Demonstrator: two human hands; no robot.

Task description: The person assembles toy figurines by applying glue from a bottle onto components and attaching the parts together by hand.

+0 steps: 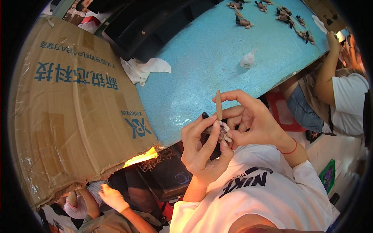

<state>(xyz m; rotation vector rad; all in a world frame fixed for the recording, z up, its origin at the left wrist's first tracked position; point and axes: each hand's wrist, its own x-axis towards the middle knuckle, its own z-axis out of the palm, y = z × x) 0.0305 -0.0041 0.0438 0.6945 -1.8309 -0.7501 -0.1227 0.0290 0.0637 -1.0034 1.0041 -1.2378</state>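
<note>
Close to my chest, at the near edge of the blue table (186,93), both my hands meet around a small doll-like figurine (223,134). It has a brownish body, pale parts and a black end, and my fingers hide much of it. My left hand (200,149) closes on the figurine from the left. A flat tan stick (218,105) stands nearly upright, pinched in the fingers of my right hand (258,120), its lower end at the figurine. The right thumb also rests against the figurine. A red string circles my right wrist.
A large cardboard sheet (74,101) covers the left, beside a white cloth (145,70) and a long black bin (155,27). Beyond my hands stands a small white bottle (247,60). Several similar figurines (285,15) lie at the far end. Other people sit right and lower left.
</note>
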